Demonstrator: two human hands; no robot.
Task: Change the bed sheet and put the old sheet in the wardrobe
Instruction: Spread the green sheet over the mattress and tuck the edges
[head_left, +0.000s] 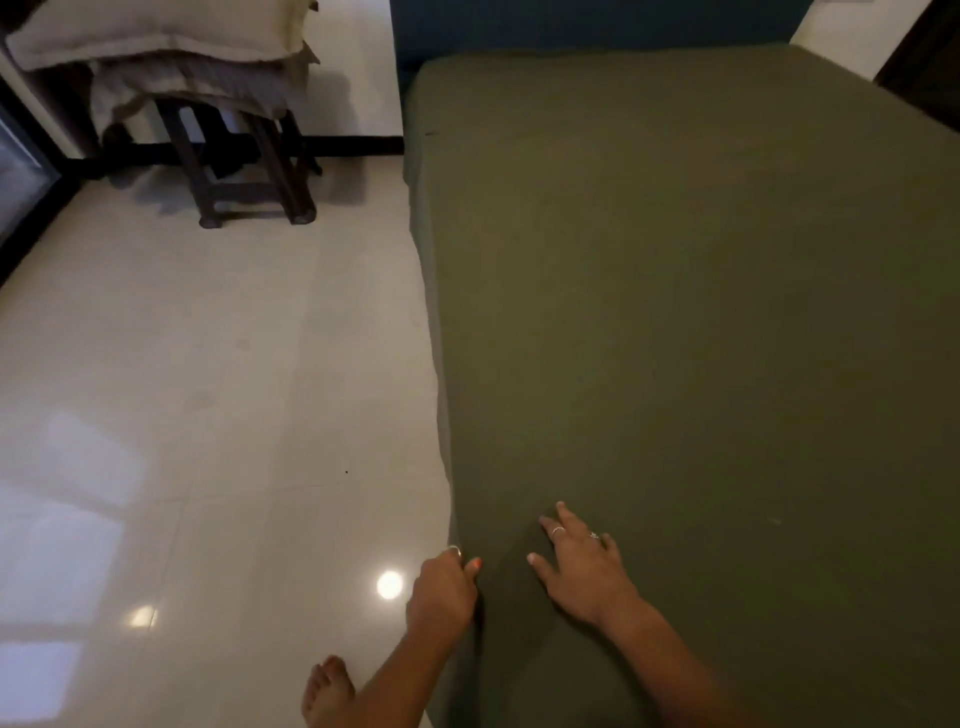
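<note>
The sheet (675, 312) is plain olive green and lies spread flat over the bed (434, 322), smooth across the top with only faint creases. It fills the right side of the view from about 1 o'clock down to 5 o'clock. Its left edge folds over the side of the bed and hangs down in a narrow strip toward the floor, running from 12 o'clock to 6 o'clock. The far corners look tucked, though the dim light makes that unsure.

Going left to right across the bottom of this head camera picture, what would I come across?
Shiny tiled floor → bare foot → left hand at the edge of the green sheet → right hand flat on the sheet.
</note>
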